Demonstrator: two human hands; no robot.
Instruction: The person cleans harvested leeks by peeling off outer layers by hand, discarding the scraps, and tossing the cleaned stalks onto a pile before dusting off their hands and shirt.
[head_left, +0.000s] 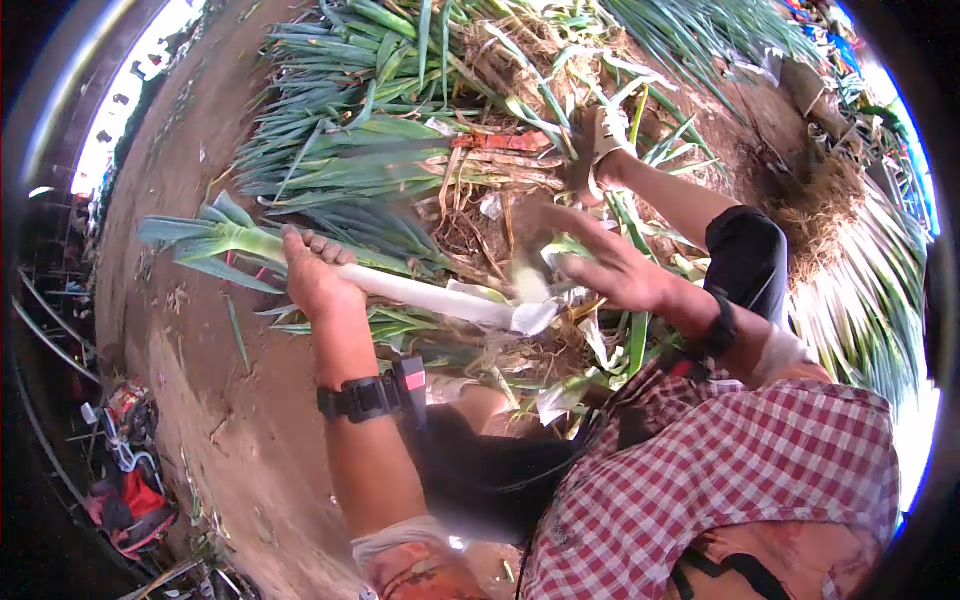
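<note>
My left hand [322, 272] is closed around the upper shaft of a leek [430, 293]. Its green leaves fan out to the left, and its long white stem slants down to the right. Near the white root end is my right hand [615, 268], fingers stretched out and blurred by motion, with nothing visible gripped in it. A pale blurred scrap [530, 283] shows between that hand and the stem end; its kind I cannot make out. Beyond my hands lies a bundle of leeks [370, 155], with a red band [505, 141] near its stems.
More leeks [690, 35] lie at the top right, and a large pile of leeks [850, 280] is at the right. Peeled leaves [600, 345] litter the soil around my feet. Bare brown ground [250, 420] stretches along the left, with a red and black item [135, 505] at its edge.
</note>
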